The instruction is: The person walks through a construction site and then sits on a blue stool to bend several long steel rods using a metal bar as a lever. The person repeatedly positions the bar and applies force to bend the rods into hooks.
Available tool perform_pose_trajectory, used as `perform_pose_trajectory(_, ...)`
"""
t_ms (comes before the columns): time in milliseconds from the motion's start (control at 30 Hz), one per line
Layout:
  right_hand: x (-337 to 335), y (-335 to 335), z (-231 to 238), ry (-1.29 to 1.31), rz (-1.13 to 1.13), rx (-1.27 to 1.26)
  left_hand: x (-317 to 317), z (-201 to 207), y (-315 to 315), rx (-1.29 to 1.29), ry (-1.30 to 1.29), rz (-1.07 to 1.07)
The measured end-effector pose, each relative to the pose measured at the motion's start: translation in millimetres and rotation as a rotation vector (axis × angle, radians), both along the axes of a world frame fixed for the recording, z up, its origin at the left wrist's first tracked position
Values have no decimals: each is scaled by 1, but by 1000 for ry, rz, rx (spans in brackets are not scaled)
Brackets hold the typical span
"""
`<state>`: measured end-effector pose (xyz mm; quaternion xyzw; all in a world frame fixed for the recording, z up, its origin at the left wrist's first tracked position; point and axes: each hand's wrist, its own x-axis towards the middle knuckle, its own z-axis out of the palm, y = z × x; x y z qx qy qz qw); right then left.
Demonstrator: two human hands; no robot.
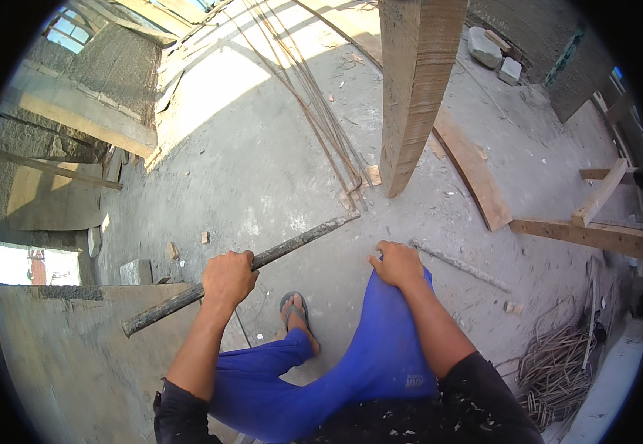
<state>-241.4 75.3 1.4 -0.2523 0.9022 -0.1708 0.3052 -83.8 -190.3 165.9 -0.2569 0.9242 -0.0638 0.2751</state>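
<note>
Nearest the camera, along the lower edge: a black, pale-flecked cloth shirt (380, 423), then loose bright-blue cloth trousers (395, 340). Gripping with the bare left hand (230, 280): a long dark grey mottled rod (303, 243), fingers wrapped right round it partway along its length. Holding it aslant, near end out to the left over a broad grey-brown flat panel (70, 362), far end ahead, close to thin rusty-brown metal bars (306, 103); hard to tell whether touching there.

Laying the bare right hand (399, 264) on the bent knee, fingers curled over the blue cloth; cannot tell whether merely resting or pinching the fabric.

Judging by the rod's position, in the middle of handling: held in one hand, not laid down, not visibly joined to anything. Impossible to judge how much is finished or left.

Just beyond, on the dusty grey concrete floor (225, 170): a foot (297, 320) in a dark grey flip-flop (283, 303), and, right of the knee, a short pale crusted rod (462, 265).

Farther out: a thick squared wooden post (414, 96), a curved brown wooden plank (473, 174) to its right, and, low at far right, a tangled heap of thin brown metal rods (558, 374).
</note>
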Motion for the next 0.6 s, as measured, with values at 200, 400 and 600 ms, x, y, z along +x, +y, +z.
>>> perform_pose_trajectory(200, -6, 2, -1, 73, 104, -63, 10, -21, 23, 46, -87, -307)
perform_pose_trajectory(400, -9, -5, 4, -40, 334, -43, 0, -26, 51, 80, -116, -519)
perform_pose_trajectory(600, -2, -40, -19, -129, 575, -357, -19, -51, 45, 12, 167, -751)
